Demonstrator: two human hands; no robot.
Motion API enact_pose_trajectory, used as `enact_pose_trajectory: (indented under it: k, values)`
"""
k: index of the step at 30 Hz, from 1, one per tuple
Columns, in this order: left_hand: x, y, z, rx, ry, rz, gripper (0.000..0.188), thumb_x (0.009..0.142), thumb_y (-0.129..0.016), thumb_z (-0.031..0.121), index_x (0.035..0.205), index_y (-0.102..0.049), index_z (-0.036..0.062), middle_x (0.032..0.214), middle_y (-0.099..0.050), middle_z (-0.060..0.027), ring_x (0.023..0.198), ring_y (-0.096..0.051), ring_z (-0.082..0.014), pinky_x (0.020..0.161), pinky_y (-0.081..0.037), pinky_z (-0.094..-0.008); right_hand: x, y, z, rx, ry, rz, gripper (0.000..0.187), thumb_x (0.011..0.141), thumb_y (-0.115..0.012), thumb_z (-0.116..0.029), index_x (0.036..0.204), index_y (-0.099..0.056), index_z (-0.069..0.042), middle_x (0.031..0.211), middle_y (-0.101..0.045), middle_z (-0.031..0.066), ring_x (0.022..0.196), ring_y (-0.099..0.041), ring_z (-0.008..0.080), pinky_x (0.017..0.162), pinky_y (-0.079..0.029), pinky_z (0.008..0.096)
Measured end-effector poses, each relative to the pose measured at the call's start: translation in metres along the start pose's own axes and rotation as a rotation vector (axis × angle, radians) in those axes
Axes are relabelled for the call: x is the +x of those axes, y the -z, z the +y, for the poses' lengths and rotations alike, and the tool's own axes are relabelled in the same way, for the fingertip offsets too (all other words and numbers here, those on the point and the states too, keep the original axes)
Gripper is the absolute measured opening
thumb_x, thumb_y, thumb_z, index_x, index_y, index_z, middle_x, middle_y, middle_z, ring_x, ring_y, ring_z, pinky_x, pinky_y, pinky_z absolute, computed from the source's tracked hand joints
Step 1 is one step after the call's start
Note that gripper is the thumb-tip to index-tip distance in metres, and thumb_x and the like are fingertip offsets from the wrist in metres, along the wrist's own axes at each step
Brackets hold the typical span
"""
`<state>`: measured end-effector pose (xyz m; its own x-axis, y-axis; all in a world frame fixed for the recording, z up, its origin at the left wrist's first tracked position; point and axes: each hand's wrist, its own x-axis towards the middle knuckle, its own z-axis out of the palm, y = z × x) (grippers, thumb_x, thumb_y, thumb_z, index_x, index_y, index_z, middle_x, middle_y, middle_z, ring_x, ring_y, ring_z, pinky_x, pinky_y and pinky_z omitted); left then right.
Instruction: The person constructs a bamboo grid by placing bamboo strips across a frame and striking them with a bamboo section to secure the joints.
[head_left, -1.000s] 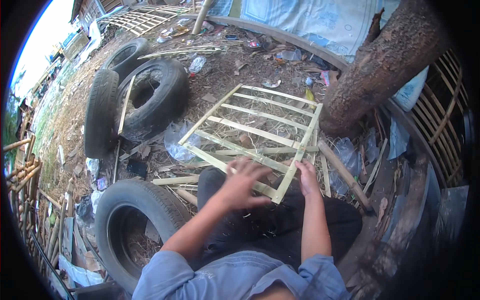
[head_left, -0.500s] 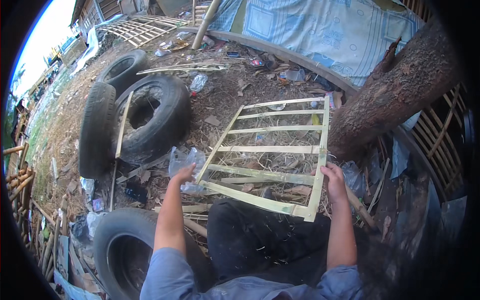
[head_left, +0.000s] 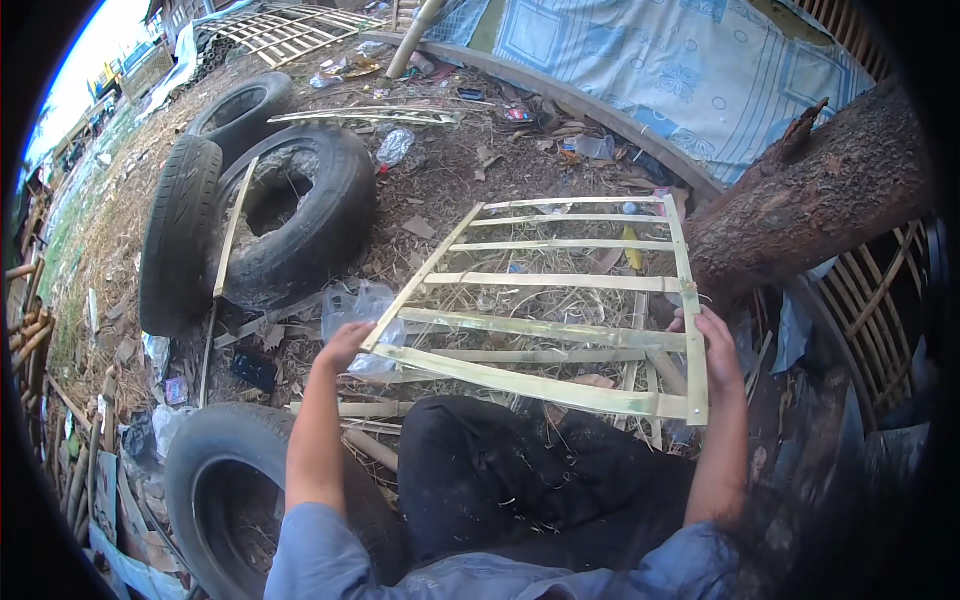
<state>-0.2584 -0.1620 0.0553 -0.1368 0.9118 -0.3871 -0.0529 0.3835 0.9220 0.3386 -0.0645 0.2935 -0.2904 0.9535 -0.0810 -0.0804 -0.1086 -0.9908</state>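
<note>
A bamboo slat frame (head_left: 530, 386), pale and ladder-like, is held up over my lap, tilted with its far end toward the tree. My left hand (head_left: 343, 348) is closed around its near left corner, where the side rail meets the closest slat. At the right rail, my right hand (head_left: 716, 350) grips from the outer side, fingers partly behind the bamboo. Small nail heads show along that rail. Beneath the frame, further bamboo strips (head_left: 650, 370) lie on the ground in front of my knees.
Old tyres (head_left: 325, 245) stand and lie at the left, and another tyre (head_left: 190, 475) sits beside my left leg. A leaning tree trunk (head_left: 800, 225) rises at the right. Behind hangs a blue patterned sheet (head_left: 660, 75). Plastic bags (head_left: 355, 310) and litter dot the ground.
The frame has swung to the right at its near end, its near right corner also rising slightly. My right hand has moved right with it, my left hand slightly left. The view has shifted a little.
</note>
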Motion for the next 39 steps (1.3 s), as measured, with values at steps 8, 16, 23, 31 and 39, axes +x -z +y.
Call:
enact_pose_trajectory:
  k: [8, 16, 23, 31, 39]
  values:
    - [-0.055, 0.005, 0.035, -0.229, -0.223, 0.185, 0.023, 0.102, -0.057, 0.026, 0.095, -0.067, 0.0070, 0.082, -0.060, 0.0078, 0.072, -0.051, -0.0012, 0.066, -0.041, -0.0202, 0.066, 0.024, 0.013, 0.059, -0.116, -0.213, 0.032, 0.096, -0.054, -0.016, 0.120, -0.057, 0.005, 0.103, -0.065, 0.0104, 0.100, -0.061, 0.0187, 0.093, -0.047, 0.0306]
    - [-0.011, -0.002, 0.001, -0.047, -0.089, 0.285, 0.023, 0.100, -0.061, 0.027, 0.093, -0.068, 0.0057, 0.080, -0.061, 0.0068, 0.070, -0.049, -0.0012, 0.066, -0.040, -0.0200, 0.194, 0.048, 0.091, -0.590, -0.431, -0.269, 0.035, 0.100, -0.057, -0.024, 0.125, -0.059, 0.000, 0.104, -0.066, 0.0051, 0.091, -0.062, 0.0144, 0.079, -0.052, 0.0307]
    - [0.011, -0.015, -0.017, 0.230, -0.037, 0.222, 0.026, 0.099, -0.062, 0.028, 0.090, -0.067, 0.0046, 0.079, -0.061, 0.0056, 0.072, -0.049, -0.0042, 0.066, -0.040, -0.0238, 0.224, 0.090, 0.179, -0.727, -0.500, -0.235, 0.024, 0.095, -0.060, -0.023, 0.105, -0.066, -0.002, 0.086, -0.066, 0.0048, 0.072, -0.060, 0.0152, 0.066, -0.052, 0.0329]
    - [0.027, -0.040, -0.043, 0.344, -0.061, 0.287, 0.030, 0.099, -0.060, 0.030, 0.086, -0.066, 0.0032, 0.078, -0.059, 0.0048, 0.075, -0.048, -0.0051, 0.068, -0.040, -0.0253, 0.244, 0.099, 0.170, -0.621, -0.363, -0.093, 0.036, 0.095, -0.062, -0.022, 0.120, -0.063, 0.004, 0.102, -0.068, 0.0091, 0.091, -0.061, 0.0174, 0.085, -0.048, 0.0330]
    - [0.031, -0.060, -0.032, 0.455, -0.028, 0.290, 0.034, 0.097, -0.063, 0.033, 0.088, -0.066, 0.0003, 0.075, -0.062, 0.0014, 0.069, -0.050, -0.0069, 0.063, -0.043, -0.0283, 0.246, 0.096, 0.196, -0.754, -0.320, 0.083, 0.034, 0.093, -0.061, -0.020, 0.116, -0.066, 0.004, 0.107, -0.070, 0.0163, 0.096, -0.065, 0.0258, 0.090, -0.048, 0.0392]
